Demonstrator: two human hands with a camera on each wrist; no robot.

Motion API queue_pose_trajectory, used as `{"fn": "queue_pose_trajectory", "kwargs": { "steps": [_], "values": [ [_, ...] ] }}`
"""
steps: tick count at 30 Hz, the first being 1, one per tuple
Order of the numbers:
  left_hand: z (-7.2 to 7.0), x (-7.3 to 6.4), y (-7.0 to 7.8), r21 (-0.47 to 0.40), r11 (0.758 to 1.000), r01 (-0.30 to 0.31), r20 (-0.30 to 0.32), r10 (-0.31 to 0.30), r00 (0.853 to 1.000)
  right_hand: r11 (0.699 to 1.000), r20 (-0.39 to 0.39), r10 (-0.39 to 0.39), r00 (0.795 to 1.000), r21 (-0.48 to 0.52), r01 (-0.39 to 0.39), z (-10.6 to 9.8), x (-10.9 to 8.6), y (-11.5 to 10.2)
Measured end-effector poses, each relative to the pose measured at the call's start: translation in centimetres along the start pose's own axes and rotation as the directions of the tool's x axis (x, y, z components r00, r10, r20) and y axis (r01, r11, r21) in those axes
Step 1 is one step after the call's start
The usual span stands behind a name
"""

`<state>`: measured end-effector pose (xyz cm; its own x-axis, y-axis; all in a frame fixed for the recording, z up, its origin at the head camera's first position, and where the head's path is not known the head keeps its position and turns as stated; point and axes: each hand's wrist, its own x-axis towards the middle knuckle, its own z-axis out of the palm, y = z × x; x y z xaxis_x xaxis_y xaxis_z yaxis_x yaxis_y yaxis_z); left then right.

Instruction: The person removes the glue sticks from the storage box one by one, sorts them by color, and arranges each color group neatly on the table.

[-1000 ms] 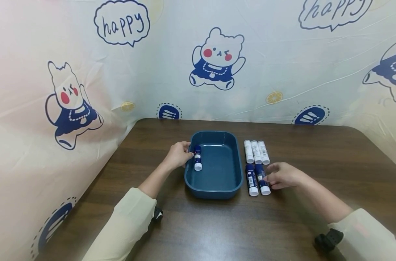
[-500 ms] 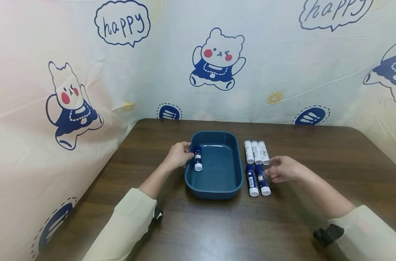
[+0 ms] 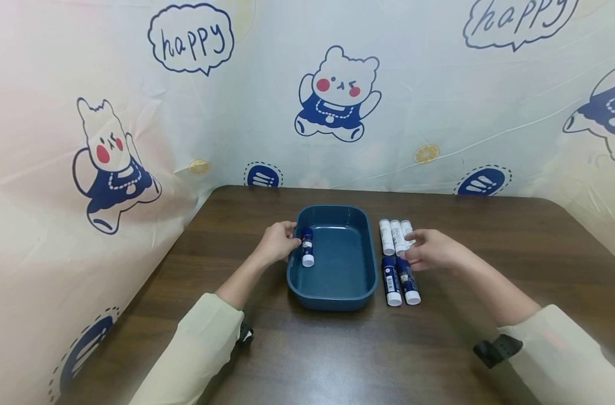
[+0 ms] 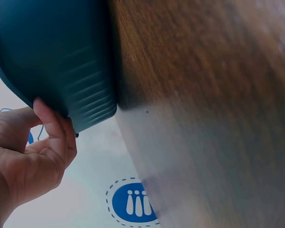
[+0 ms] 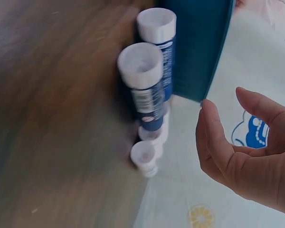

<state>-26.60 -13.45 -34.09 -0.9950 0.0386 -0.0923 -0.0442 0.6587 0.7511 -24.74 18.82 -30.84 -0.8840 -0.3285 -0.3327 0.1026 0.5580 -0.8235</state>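
Observation:
My left hand [image 3: 278,242] pinches the left wall of a deep teal tray [image 3: 332,302], fingers outside and thumb at the rim, also visible in the left wrist view. Inside the tray, along its left side, lies a blue glue stick [image 3: 308,247] with a white end. My right hand [image 3: 431,249] hovers over the meeting point of two rows of glue sticks right of the tray. Its thumb and fingers are apart with nothing between them in the right wrist view. Nearer me lie two blue glue sticks [image 3: 391,281]; behind them are three white glue sticks [image 3: 386,237], one partly hidden by the hand.
The dark wooden table [image 3: 327,354] carries everything. A pale printed sheet [image 3: 266,112] hangs behind it and along the left side. Dark bands [image 3: 498,351] sit at the sleeve cuffs.
My right hand has moved away from me and slightly left, from beside the right blue glue stick to over the white ones. The left hand and tray have stayed put.

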Motion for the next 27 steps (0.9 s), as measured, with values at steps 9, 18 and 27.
{"fn": "queue_pose_trajectory", "kwargs": {
  "steps": [9,18,27],
  "values": [
    [0.1,0.0,-0.2,-0.009,1.0,-0.008,-0.005,0.008,1.0,0.998,-0.003,-0.054,0.999,-0.039,0.053,0.5,0.7,-2.2],
    [0.1,0.0,-0.3,-0.001,1.0,-0.015,-0.01,0.015,1.0,0.996,0.002,-0.09,0.996,-0.002,0.09,1.7,2.2,-4.1],
    [0.0,0.0,-0.2,-0.005,1.0,-0.012,-0.006,0.012,1.0,0.992,0.03,-0.122,0.992,0.036,0.121,3.0,3.6,-5.9]
  ]
}}
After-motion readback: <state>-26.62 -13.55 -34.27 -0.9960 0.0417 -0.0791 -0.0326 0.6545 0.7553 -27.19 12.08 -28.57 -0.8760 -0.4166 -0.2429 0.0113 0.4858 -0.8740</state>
